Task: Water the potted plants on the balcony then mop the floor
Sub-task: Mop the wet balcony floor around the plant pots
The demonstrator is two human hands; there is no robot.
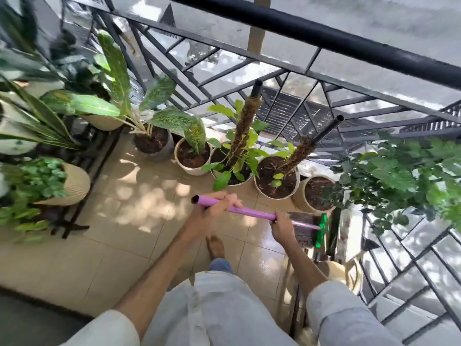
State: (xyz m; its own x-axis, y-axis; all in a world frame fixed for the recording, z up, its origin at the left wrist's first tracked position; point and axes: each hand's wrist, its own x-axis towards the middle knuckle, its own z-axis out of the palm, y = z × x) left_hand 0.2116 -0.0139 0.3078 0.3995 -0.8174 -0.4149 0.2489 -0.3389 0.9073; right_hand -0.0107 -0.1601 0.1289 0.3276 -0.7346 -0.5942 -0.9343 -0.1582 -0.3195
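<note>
I hold a purple mop handle (252,213) with both hands. My left hand (214,208) grips it near its upper end, and my right hand (283,227) grips it lower down. The handle runs right and down to a green mop head (320,232) with a dark pad (303,229) on the beige tiled floor (139,221). The tiles around the mop head shine wet. Several potted plants stand in a row along the railing, among them a pot with a moss pole (232,168) and another moss-pole pot (277,181).
A black metal railing (324,33) bounds the balcony at the back and right. A dark plant rack (74,171) with more pots lines the left side. A leafy bush (404,171) overhangs at the right. My bare foot (215,245) rests on the tiles below the handle.
</note>
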